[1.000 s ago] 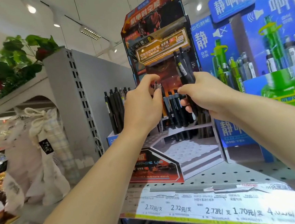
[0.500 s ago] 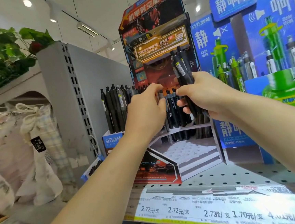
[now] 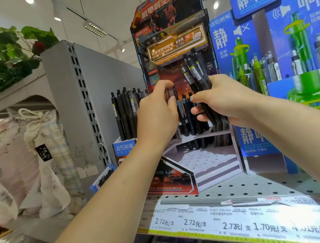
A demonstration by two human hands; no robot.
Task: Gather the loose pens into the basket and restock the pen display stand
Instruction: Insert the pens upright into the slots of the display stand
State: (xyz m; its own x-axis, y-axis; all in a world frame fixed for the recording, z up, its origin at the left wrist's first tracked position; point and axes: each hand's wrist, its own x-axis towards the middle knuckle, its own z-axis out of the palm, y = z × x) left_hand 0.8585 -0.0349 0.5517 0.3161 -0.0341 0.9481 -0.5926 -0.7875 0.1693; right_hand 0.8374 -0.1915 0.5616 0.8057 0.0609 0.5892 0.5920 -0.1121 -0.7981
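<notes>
A tall cardboard pen display stand (image 3: 168,29) with orange and dark graphics stands on the shelf. Several black pens (image 3: 188,117) stand in its upper tier; its lower white stepped tier (image 3: 207,160) shows rows of holes. My right hand (image 3: 225,100) grips a bundle of black pens (image 3: 194,70) that sticks up and tilts left. My left hand (image 3: 157,115) is at the stand's upper tier, thumb and fingers pinching a black pen (image 3: 176,95) that stands there. No basket is in view.
Left of the stand, another group of black pens (image 3: 124,114) sits in a blue box. A blue display with green pens (image 3: 257,74) stands on the right. A perforated shelf (image 3: 248,189) carries price labels (image 3: 222,222). Cloth bags (image 3: 40,155) hang at left.
My left hand moved from the pens left of centre toward the middle of the tier, closer to my right hand. The right hand's bundle stayed in about the same place.
</notes>
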